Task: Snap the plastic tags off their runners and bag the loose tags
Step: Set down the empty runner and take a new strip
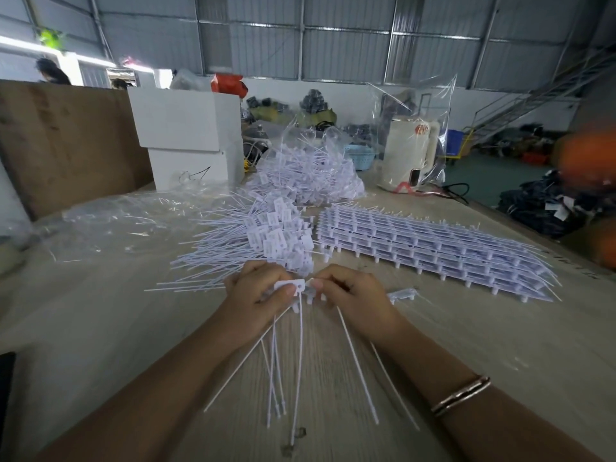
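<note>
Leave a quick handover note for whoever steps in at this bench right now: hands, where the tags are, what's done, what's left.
Left hand: fingers pinch a white tag, loose tag tails hanging below it.
Right hand: fingers grip the runner piece beside that tag.
Loose tags are heaped on the table just beyond the hands; a bigger heap of tags lies behind, in or against clear plastic.
Stacked unsnapped runners sit right of the heap.
Empty clear bags lie to the left.
Done: many tags snapped off.
Left: finish this runner, work through the stack, bag the loose heap.
</note>
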The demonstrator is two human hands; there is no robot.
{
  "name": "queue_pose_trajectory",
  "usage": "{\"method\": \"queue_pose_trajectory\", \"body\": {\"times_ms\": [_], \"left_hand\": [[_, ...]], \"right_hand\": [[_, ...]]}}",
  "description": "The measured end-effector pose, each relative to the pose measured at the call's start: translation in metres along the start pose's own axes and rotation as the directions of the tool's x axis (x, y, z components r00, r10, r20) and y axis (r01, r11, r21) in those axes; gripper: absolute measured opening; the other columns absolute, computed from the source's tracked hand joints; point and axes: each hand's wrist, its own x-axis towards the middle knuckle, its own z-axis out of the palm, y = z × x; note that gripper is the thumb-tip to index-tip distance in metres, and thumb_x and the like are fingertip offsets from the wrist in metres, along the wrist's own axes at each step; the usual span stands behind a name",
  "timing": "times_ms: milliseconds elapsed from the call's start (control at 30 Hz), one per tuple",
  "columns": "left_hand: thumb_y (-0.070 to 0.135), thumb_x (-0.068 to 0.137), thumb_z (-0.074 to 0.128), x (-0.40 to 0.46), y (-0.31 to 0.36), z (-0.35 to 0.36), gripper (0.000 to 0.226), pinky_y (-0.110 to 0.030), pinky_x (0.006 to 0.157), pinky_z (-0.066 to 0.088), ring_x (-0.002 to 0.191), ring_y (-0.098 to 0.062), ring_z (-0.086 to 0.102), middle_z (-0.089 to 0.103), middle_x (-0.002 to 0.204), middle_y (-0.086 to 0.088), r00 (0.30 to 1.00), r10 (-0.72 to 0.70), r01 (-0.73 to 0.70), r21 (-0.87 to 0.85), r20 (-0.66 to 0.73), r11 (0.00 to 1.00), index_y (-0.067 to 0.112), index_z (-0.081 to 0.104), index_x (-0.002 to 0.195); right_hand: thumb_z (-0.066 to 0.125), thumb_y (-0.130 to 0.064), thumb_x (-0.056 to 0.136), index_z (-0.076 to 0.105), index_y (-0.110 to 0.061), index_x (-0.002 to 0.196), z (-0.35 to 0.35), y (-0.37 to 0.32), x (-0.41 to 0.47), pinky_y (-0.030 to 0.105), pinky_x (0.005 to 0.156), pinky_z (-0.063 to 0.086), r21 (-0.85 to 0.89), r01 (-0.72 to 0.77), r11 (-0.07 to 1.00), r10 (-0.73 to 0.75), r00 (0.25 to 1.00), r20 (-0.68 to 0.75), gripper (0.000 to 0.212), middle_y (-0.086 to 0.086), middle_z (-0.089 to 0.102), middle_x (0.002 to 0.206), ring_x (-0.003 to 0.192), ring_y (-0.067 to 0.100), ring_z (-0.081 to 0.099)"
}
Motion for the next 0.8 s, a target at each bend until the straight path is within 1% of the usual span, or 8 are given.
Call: {"method": "queue_pose_trajectory", "body": {"times_ms": [133,200,300,367,433,500,633,800], "left_hand": [[0.021,0.085,0.056,-0.006,-0.003,-0.012,0.010,-0.033,0.084,0.041,0.096,-0.029,0.055,0.059,0.096,-0.016,0.993,-0.113,0.113,-0.357,0.022,0.927,0.014,0.063,0.087],[0.029,0.080,0.055,-0.008,-0.012,-0.015,0.010,-0.035,0.089,0.038,0.098,-0.022,0.053,0.060,0.094,-0.001,0.990,-0.134,0.120,-0.238,-0.047,0.964,0.027,0.065,0.080],[0.049,0.076,0.042,-0.003,-0.017,-0.010,0.022,-0.036,0.090,0.023,0.106,-0.011,0.045,0.054,0.098,0.020,0.994,-0.076,0.093,0.226,-0.081,0.970,0.039,0.062,0.079],[0.052,0.079,0.037,-0.001,-0.016,-0.003,0.036,-0.028,0.084,0.014,0.109,-0.002,0.036,0.047,0.111,0.019,0.994,-0.036,0.071,0.372,-0.101,0.926,0.038,0.064,0.097],[0.056,0.082,0.027,0.000,-0.012,0.002,0.050,-0.029,0.085,0.017,0.109,0.000,0.035,0.046,0.111,0.021,0.992,0.002,0.037,0.301,-0.129,0.953,0.032,0.067,0.101],[0.060,0.080,0.026,0.001,-0.009,0.004,0.056,-0.032,0.087,0.021,0.106,-0.003,0.040,0.049,0.102,0.027,0.993,0.015,0.014,0.239,-0.117,0.971,0.026,0.070,0.091],[0.061,0.073,0.033,0.003,-0.006,0.004,0.056,-0.031,0.083,0.023,0.099,-0.006,0.043,0.056,0.089,0.024,0.997,0.002,0.018,0.235,-0.082,0.972,0.015,0.065,0.072],[0.058,0.081,0.034,-0.001,-0.010,0.003,0.039,-0.031,0.083,0.021,0.097,-0.008,0.045,0.059,0.081,0.019,0.998,-0.005,0.017,0.205,-0.060,0.979,0.028,0.058,0.074]], "right_hand": [[0.053,-0.013,0.094,0.060,-0.019,0.075,-0.020,0.006,0.002,0.033,0.065,0.049,0.363,-0.103,0.926,0.202,0.948,-0.247,0.021,-0.004,0.064,0.069,0.062,0.011,0.058],[0.058,-0.021,0.092,0.060,-0.029,0.076,-0.030,0.012,-0.003,0.026,0.067,0.047,0.179,-0.136,0.974,0.178,0.952,-0.247,0.017,-0.010,0.064,0.073,0.064,0.003,0.056],[0.064,-0.033,0.086,0.057,-0.035,0.084,-0.020,0.005,-0.006,0.014,0.066,0.044,-0.174,-0.046,0.984,0.027,0.993,-0.114,0.007,-0.019,0.060,0.079,0.070,-0.006,0.054],[0.066,-0.034,0.083,0.058,-0.027,0.095,-0.005,-0.006,-0.005,0.023,0.076,0.047,-0.308,0.083,0.948,-0.100,0.994,-0.039,0.015,-0.020,0.059,0.083,0.069,-0.007,0.054],[0.067,-0.031,0.083,0.057,-0.018,0.100,0.007,-0.016,-0.004,0.036,0.080,0.050,-0.360,0.171,0.917,-0.186,0.983,-0.007,0.024,-0.010,0.066,0.090,0.077,0.005,0.061],[0.067,-0.030,0.083,0.056,-0.013,0.102,0.014,-0.022,-0.005,0.039,0.081,0.048,-0.375,0.220,0.901,-0.231,0.973,0.016,0.028,0.000,0.069,0.094,0.085,0.017,0.064],[0.068,-0.029,0.082,0.058,-0.016,0.107,0.001,-0.019,-0.006,0.034,0.086,0.047,-0.261,0.174,0.949,-0.165,0.985,0.057,0.030,-0.004,0.067,0.102,0.093,0.011,0.062],[0.062,-0.038,0.085,0.064,-0.024,0.107,-0.015,-0.004,-0.006,0.032,0.082,0.047,-0.465,0.144,0.874,-0.103,0.988,0.112,0.026,-0.007,0.068,0.099,0.088,0.012,0.061]]}}
